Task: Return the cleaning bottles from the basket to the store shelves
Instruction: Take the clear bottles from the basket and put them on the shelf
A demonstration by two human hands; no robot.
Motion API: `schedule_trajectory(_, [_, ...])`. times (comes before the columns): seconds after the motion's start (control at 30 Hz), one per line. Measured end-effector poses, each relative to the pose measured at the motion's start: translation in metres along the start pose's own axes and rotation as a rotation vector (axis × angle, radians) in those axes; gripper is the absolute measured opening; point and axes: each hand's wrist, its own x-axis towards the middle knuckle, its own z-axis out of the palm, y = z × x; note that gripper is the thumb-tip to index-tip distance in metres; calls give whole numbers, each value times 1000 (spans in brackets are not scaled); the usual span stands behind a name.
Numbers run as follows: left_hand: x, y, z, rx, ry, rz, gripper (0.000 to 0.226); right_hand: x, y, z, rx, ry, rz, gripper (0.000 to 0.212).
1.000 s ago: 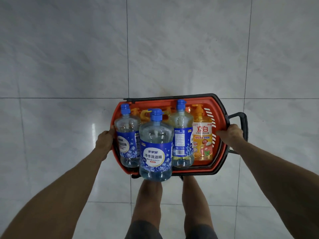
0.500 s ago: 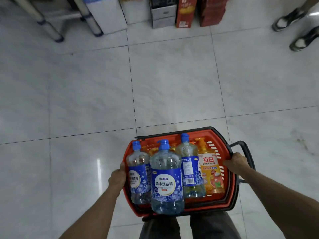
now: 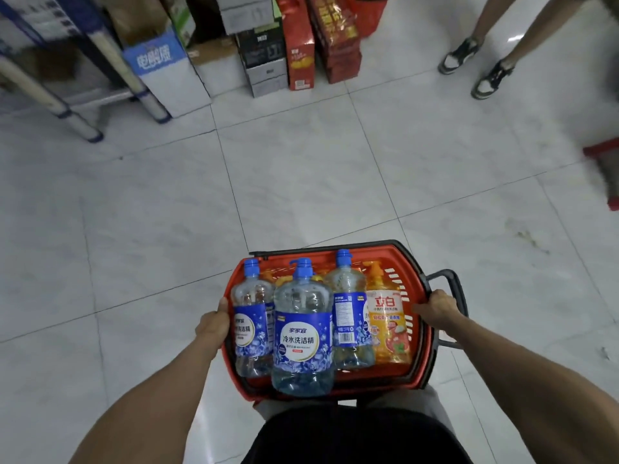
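A red basket point(image 3: 413, 269) holds three clear bottles with blue caps and blue labels point(image 3: 303, 333) standing upright in a row beside an orange bottle point(image 3: 388, 326), with more orange bottles partly hidden behind them. The left hand point(image 3: 214, 321) is closed on the basket's left rim and the right hand point(image 3: 437, 306) is closed on its right rim beside the black handle point(image 3: 452, 286), both forearms reaching forward with the basket carried just in front of the person's body. Below lies a pale tiled floor point(image 3: 318, 182), with stacked cartons point(image 3: 268, 48) and ladder legs point(image 3: 80, 125) along the far edge and another person's feet point(image 3: 475, 65) at upper right.
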Motion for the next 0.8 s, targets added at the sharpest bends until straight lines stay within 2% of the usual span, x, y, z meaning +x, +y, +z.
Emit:
schedule_trajectory(0.13, [3, 23, 3, 93, -5, 45, 106, -18, 33, -7, 99, 8, 34, 55])
schedule_trajectory(0.37, [-66, 122, 41, 268, -11, 191, 92, -33, 125, -18, 346, 47, 146, 54])
schedule_trajectory(0.57, [-49, 200, 114, 463, -74, 363, 112, -58, 216, -21, 539, 116, 270, 47])
schedule_trajectory(0.8, [-129, 296, 221, 718, -170, 549, 99, -97, 297, -4, 771, 234, 473, 46])
